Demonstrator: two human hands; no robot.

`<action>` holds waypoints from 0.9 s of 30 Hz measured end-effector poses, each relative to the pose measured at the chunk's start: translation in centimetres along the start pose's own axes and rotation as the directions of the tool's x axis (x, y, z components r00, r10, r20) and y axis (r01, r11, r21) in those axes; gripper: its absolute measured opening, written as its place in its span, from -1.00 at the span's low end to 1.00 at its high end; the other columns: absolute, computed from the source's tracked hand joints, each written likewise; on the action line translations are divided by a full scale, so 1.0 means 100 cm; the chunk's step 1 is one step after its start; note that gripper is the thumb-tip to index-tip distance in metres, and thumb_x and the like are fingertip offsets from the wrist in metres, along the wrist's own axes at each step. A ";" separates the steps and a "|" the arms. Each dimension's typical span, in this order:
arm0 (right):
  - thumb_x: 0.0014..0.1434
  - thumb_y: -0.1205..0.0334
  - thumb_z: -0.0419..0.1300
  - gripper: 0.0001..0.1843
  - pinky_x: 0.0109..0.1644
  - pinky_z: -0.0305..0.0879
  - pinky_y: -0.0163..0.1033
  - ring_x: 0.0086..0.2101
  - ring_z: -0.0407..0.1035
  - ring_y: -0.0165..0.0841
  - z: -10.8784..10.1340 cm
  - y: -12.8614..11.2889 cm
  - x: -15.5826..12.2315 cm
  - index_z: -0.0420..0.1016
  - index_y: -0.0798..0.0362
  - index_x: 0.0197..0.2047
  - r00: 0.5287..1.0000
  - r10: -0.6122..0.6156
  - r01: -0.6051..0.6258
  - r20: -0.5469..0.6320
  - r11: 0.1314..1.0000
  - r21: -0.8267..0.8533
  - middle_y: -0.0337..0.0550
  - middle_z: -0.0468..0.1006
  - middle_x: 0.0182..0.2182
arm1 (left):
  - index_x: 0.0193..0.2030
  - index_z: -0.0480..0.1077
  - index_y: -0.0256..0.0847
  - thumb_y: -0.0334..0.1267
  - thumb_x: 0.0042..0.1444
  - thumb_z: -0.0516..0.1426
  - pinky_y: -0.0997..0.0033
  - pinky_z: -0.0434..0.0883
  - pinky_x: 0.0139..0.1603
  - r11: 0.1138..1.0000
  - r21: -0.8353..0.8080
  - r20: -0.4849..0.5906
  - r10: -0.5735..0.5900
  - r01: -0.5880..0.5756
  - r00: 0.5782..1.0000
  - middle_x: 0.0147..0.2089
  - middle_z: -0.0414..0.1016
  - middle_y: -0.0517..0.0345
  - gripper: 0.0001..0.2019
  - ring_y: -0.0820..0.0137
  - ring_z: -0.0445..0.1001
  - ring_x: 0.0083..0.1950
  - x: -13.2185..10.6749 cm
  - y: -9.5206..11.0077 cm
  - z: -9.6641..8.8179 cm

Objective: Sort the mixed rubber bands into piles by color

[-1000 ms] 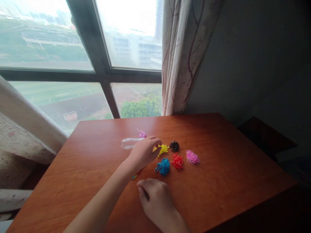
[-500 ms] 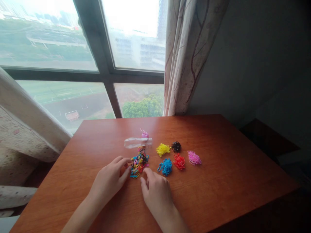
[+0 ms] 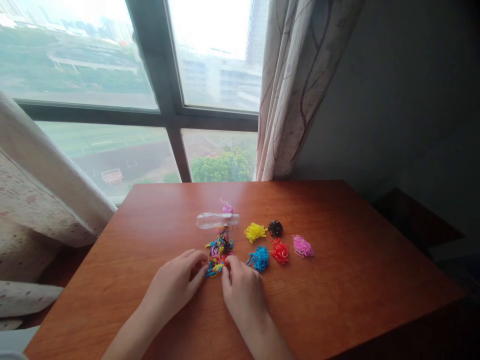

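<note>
A mixed pile of small pin-shaped plastic loops [image 3: 220, 245], like knitting stitch markers, lies on the wooden table in several colours. My left hand [image 3: 180, 275] rests at the pile's left edge, thumb and index fingertips close together beside blue pieces. Across from it, my right hand [image 3: 243, 287] has its fingers curled inward, with the fingertips at the pile's lower right next to a yellow piece. Anything pinched in either hand is too small to make out. Right of the pile sit single-colour heaps: yellow [image 3: 255, 232], black [image 3: 275, 228], blue [image 3: 258, 259], red [image 3: 279, 251] and pink [image 3: 303, 246].
Behind the mixed pile a clear plastic container [image 3: 213, 220] lies on its side, with a purple piece with a string [image 3: 227, 207] beyond it. The table [image 3: 345, 285] ends at a window [image 3: 217, 60] with curtains [image 3: 285, 90] on both sides.
The view has shifted slightly, moving everything a little to the right. Both hands have closed in on the pile's near end, their fingertips now nearer each other, and some pieces there have shifted.
</note>
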State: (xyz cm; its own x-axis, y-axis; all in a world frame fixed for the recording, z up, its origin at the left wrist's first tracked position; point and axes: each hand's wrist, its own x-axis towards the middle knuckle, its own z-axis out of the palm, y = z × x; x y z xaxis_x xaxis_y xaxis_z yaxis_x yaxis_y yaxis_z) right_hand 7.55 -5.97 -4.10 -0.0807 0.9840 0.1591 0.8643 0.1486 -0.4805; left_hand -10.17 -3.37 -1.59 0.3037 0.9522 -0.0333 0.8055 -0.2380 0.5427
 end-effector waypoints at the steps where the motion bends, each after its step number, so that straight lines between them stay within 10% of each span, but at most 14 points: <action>1: 0.28 0.40 0.11 -0.87 -0.39 0.14 -0.32 -0.39 0.52 -0.30 0.000 0.000 0.000 0.42 -0.01 -0.22 1.000 -0.003 0.003 -0.003 1.000 0.008 -0.23 0.60 -0.38 | -0.22 0.43 -0.09 -0.20 0.23 0.04 0.45 0.34 -0.26 1.000 0.014 0.001 -0.008 0.008 1.000 -0.25 0.53 0.18 -0.85 0.36 0.49 -0.28 -0.002 0.000 0.000; 27: 0.26 0.36 0.04 -0.79 -0.31 0.18 -0.33 -0.38 0.49 -0.31 0.004 0.008 -0.006 0.45 0.00 -0.11 0.991 -0.084 0.108 -0.100 0.958 0.265 -0.24 0.56 -0.41 | -0.26 0.43 -0.13 -0.30 0.21 0.04 0.51 0.32 -0.28 0.998 -0.046 0.007 0.042 -0.042 0.999 -0.30 0.47 0.23 -0.87 0.44 0.43 -0.35 -0.009 -0.004 0.008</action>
State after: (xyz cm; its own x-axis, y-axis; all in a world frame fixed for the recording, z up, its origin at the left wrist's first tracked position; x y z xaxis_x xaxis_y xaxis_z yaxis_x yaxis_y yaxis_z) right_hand 8.14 -6.39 -4.89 -0.1026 0.9532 0.2846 0.6882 0.2745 -0.6715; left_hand -10.36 -4.23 -2.44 0.3412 0.9398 -0.0162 0.7678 -0.2687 0.5816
